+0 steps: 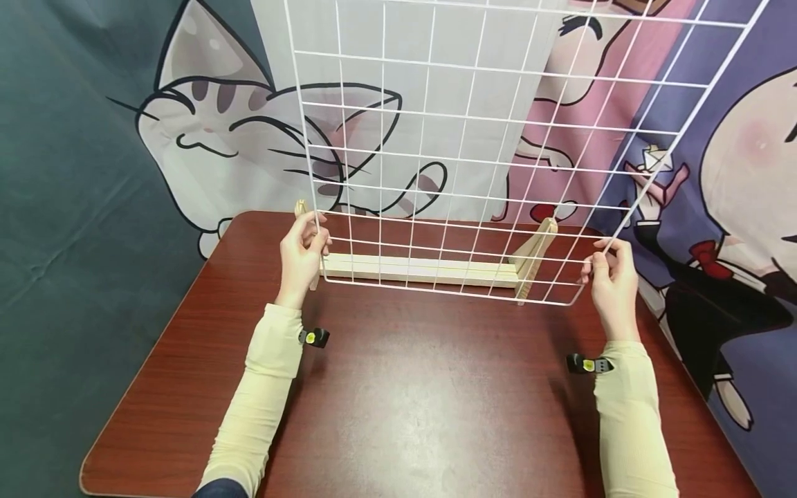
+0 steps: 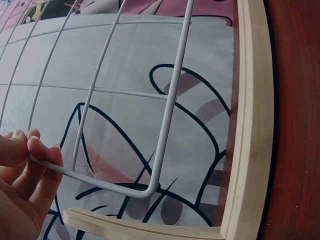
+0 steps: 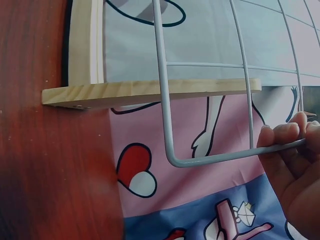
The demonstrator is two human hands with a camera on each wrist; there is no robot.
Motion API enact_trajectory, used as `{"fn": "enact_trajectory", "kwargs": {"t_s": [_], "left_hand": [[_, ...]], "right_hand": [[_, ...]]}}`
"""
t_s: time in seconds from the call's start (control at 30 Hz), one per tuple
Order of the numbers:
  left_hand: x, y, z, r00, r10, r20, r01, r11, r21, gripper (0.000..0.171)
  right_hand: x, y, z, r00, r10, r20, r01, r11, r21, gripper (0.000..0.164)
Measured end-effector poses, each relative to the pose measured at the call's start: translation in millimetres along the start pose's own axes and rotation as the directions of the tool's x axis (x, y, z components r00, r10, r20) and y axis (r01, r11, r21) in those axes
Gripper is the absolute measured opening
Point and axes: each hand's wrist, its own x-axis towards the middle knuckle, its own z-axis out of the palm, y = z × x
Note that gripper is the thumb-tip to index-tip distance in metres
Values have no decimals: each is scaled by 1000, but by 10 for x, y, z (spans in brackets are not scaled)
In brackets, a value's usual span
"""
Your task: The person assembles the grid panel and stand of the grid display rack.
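Note:
A white wire grid panel [image 1: 461, 162] is held up above the table, tilted, its lower edge toward me. My left hand [image 1: 301, 250] pinches its left side wire near the lower corner; the left wrist view shows thumb and fingers [image 2: 37, 150] round that wire. On the opposite side my right hand [image 1: 613, 280] pinches the right side wire, also near the lower corner. Behind the panel's lower part lies a pale wooden stand [image 1: 423, 270], a long bar with an upright end piece [image 1: 537, 252] at the right and another [image 1: 301, 207] at the left, partly hidden by my hand.
The reddish-brown table [image 1: 398, 387] extends under both forearms. Curtains with cartoon cats [image 1: 249, 152] hang close behind it and along the right side. Small dark cameras [image 1: 314, 337] are strapped to both wrists over pale sleeves.

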Motion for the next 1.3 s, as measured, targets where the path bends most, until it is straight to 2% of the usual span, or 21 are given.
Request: {"fn": "enact_trajectory", "kwargs": {"t_s": [0.23,0.33,0.5,0.63,0.97,1.13,1.3], "left_hand": [[110,37,-12,1000,2,-10,-2,1000,11,21],[172,-25,-25,1000,8,-25,-7,1000,24,22],[280,-144,-39,998,48,-50,-46,998,35,22],[333,-149,-44,994,89,-61,-86,995,48,21],[478,-76,-50,989,134,-67,-133,991,25,20],[560,-39,-57,992,106,-61,-106,994,14,20],[612,135,-62,995,88,-48,-89,996,-7,20]], "right_hand": [[99,-76,38,1000,6,6,-6,1000,1,21],[134,-112,60,1000,-1,8,1,1000,-14,21],[198,-136,84,1000,-9,15,8,1000,27,20],[241,-143,103,1000,-21,15,20,999,40,20],[334,-257,212,998,-46,-48,51,992,119,16],[387,-299,245,998,-43,-47,49,986,157,17],[447,-355,289,997,-51,-61,63,975,211,18]]}}
